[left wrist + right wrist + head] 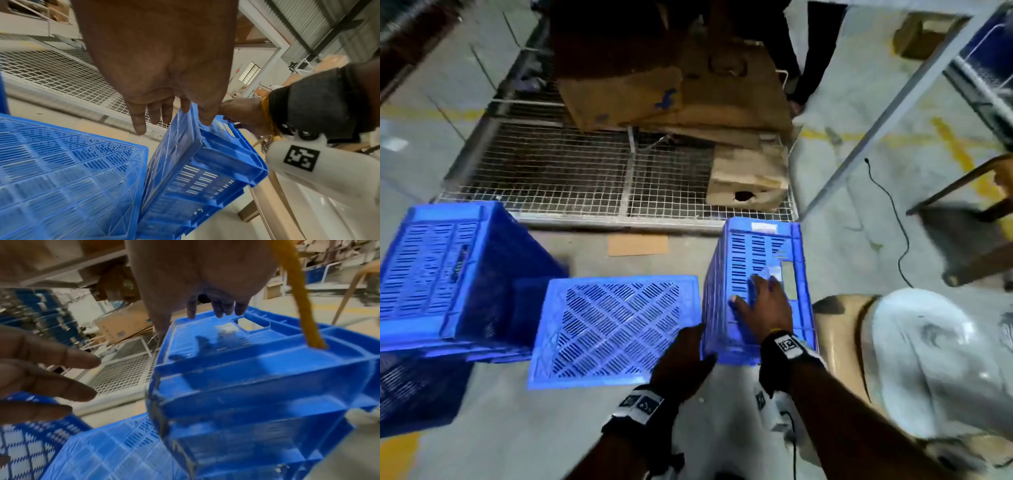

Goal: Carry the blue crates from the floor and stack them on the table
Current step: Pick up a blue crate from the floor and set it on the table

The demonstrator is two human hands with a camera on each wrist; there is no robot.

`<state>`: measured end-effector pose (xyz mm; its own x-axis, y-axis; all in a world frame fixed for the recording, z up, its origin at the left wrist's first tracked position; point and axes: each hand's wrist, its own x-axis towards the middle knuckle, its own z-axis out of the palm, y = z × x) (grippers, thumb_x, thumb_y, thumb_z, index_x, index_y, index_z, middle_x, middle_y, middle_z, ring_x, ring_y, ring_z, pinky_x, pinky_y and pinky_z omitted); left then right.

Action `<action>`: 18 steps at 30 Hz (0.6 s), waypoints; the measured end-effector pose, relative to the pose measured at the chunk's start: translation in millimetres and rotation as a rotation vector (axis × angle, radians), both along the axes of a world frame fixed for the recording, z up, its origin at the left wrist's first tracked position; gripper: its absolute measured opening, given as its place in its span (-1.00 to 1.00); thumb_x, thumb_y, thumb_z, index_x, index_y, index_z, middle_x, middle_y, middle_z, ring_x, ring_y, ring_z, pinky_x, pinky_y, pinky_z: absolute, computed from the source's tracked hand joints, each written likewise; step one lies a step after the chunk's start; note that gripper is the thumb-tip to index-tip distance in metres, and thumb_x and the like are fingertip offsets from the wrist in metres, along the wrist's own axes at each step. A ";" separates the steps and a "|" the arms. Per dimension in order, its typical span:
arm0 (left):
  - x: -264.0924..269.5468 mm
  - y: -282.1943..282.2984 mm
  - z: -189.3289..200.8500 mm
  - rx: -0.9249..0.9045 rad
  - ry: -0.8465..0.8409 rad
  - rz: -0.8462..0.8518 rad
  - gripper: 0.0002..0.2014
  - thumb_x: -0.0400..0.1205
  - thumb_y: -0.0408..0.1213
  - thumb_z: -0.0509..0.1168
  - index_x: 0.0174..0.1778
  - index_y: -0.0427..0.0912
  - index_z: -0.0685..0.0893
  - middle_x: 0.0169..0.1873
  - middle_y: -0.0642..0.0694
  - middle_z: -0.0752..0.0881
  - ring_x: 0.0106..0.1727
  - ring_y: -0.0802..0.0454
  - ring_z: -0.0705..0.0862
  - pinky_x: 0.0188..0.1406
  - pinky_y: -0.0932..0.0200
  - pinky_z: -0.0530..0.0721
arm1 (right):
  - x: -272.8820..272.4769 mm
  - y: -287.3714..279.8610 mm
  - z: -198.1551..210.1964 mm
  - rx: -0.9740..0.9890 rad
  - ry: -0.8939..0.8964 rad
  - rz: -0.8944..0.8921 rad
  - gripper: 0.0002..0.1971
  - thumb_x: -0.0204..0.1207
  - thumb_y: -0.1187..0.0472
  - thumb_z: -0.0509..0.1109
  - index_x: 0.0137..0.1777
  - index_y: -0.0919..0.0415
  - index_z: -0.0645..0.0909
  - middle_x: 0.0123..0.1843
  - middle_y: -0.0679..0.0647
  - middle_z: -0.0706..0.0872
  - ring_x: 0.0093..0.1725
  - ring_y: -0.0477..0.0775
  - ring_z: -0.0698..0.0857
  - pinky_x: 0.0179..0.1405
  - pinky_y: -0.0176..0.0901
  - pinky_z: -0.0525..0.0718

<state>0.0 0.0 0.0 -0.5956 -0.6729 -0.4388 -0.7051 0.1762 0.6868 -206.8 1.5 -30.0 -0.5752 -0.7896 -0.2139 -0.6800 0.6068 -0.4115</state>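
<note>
Three blue crates lie on the floor. The right crate (756,270) lies on its side, handle slot up. My right hand (758,301) rests flat on its upper slatted face, fingers spread. My left hand (683,356) is at that crate's left face, near the lower corner, fingers straight and holding nothing. The left wrist view shows the left hand (168,113) at the crate's (205,170) side, with my right hand (242,116) on top. In the right wrist view the right hand (216,308) hovers just over the crate (257,378). The middle crate (616,329) lies bottom up. The left crate (448,274) lies on its side.
A darker blue crate (414,394) sits at the lower left. Behind the crates is a wire-mesh platform (571,178) piled with cardboard boxes (654,89). On the right are a wooden chair (979,219), a black cable (893,219), a white rounded object (928,359) and a metal post (887,113).
</note>
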 end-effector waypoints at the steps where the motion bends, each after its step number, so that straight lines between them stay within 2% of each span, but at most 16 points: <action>1: -6.3 -4.5 -5.3 0.006 0.012 0.012 -0.24 0.67 0.21 0.16 0.76 -0.06 0.21 0.68 -0.07 0.35 0.68 0.01 0.37 0.52 0.20 0.38 | -4.3 -4.0 -1.6 0.036 -0.026 -0.029 -0.23 0.40 -0.27 0.41 0.56 0.04 0.34 0.59 0.30 0.31 0.58 0.30 0.31 0.48 0.15 0.42; 3: -16.2 -10.8 -12.4 0.013 -0.017 0.007 -0.33 0.77 0.01 0.23 0.78 -0.02 0.17 0.70 -0.05 0.31 0.67 -0.04 0.40 0.51 0.16 0.42 | -15.4 -9.4 -6.9 0.099 -0.031 -0.075 -0.11 0.37 -0.33 0.40 0.62 0.03 0.22 0.65 0.36 0.18 0.64 0.32 0.17 0.57 0.18 0.30; 5: -23.7 -16.7 -20.3 0.057 -0.025 0.012 -0.34 0.77 0.00 0.23 0.78 0.03 0.15 0.71 -0.04 0.29 0.54 -0.15 0.57 0.44 0.06 0.58 | -25.1 -13.7 -9.0 0.127 -0.030 -0.101 -0.11 0.42 -0.32 0.36 0.65 0.05 0.15 0.67 0.39 0.12 0.66 0.33 0.12 0.60 0.19 0.22; 6: -26.4 -17.1 -22.4 0.071 -0.021 0.005 -0.34 0.78 0.00 0.22 0.78 0.04 0.15 0.71 -0.04 0.28 0.51 -0.18 0.61 0.40 0.04 0.62 | -29.4 -13.1 -10.8 0.112 0.002 -0.119 -0.16 0.46 -0.28 0.34 0.65 0.07 0.18 0.66 0.39 0.16 0.65 0.34 0.16 0.60 0.19 0.23; 8: -31.6 -20.9 -28.6 0.051 -0.004 -0.027 -0.35 0.79 -0.03 0.21 0.79 0.03 0.12 0.73 -0.04 0.26 0.63 -0.11 0.47 0.48 0.13 0.49 | -41.7 -10.7 -10.0 0.004 0.109 -0.214 -0.31 0.51 -0.12 0.35 0.59 0.13 0.32 0.60 0.38 0.29 0.59 0.37 0.26 0.55 0.23 0.26; 10: -35.4 -26.8 -32.5 0.015 -0.003 -0.031 -0.36 0.79 -0.06 0.22 0.78 0.01 0.13 0.74 -0.03 0.25 0.72 0.02 0.31 0.52 0.25 0.33 | -54.1 -6.7 -12.9 -0.006 0.146 -0.313 -0.33 0.53 -0.06 0.35 0.59 0.15 0.31 0.59 0.38 0.30 0.58 0.38 0.26 0.55 0.24 0.22; 13: -41.4 -30.8 -40.1 0.016 -0.009 -0.009 -0.35 0.79 -0.01 0.22 0.78 0.05 0.13 0.74 0.03 0.24 0.73 0.07 0.28 0.53 0.27 0.30 | -77.0 -0.8 -27.5 0.126 -0.072 -0.464 -0.28 0.60 -0.14 0.22 0.65 0.21 0.14 0.52 0.42 0.41 0.51 0.41 0.39 0.51 0.21 0.32; 14: -42.8 -32.8 -41.5 0.011 -0.014 -0.006 -0.35 0.79 0.02 0.22 0.78 0.05 0.14 0.74 0.04 0.25 0.72 0.07 0.28 0.54 0.26 0.30 | -85.9 -0.6 -33.0 0.124 -0.184 -0.516 -0.31 0.62 -0.13 0.19 0.61 0.28 0.20 0.46 0.44 0.49 0.46 0.42 0.47 0.45 0.18 0.39; 15: -44.3 -34.0 -41.9 0.009 -0.006 -0.003 -0.35 0.78 0.04 0.22 0.78 0.05 0.15 0.74 0.04 0.26 0.72 0.07 0.29 0.53 0.27 0.29 | -93.9 -0.1 -36.4 0.088 -0.275 -0.548 -0.38 0.64 -0.10 0.19 0.52 0.36 0.35 0.40 0.45 0.56 0.39 0.43 0.53 0.37 0.14 0.45; 17: -47.0 -35.7 -40.1 -0.005 0.038 0.025 -0.37 0.77 0.01 0.25 0.76 0.03 0.22 0.70 0.02 0.33 0.69 0.07 0.34 0.48 0.30 0.30 | -100.3 0.6 -38.5 -0.037 -0.373 -0.551 -0.52 0.64 -0.06 0.22 0.17 0.40 0.64 0.19 0.42 0.71 0.23 0.42 0.64 0.20 0.08 0.55; 18: -48.3 -36.2 -38.3 -0.027 0.057 0.044 -0.40 0.77 -0.03 0.28 0.74 0.03 0.29 0.67 0.00 0.39 0.66 0.05 0.38 0.46 0.30 0.33 | -97.2 0.3 -36.0 -0.094 -0.388 -0.533 -0.56 0.62 -0.07 0.25 0.02 0.36 0.71 0.06 0.37 0.77 0.14 0.40 0.69 0.08 0.03 0.58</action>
<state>-48.3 -36.2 -38.3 -0.5884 -0.7104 -0.3861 -0.6726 0.1651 0.7213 -304.0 1.8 -66.0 -0.7872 -0.4439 -0.4281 -0.0888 0.7686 -0.6336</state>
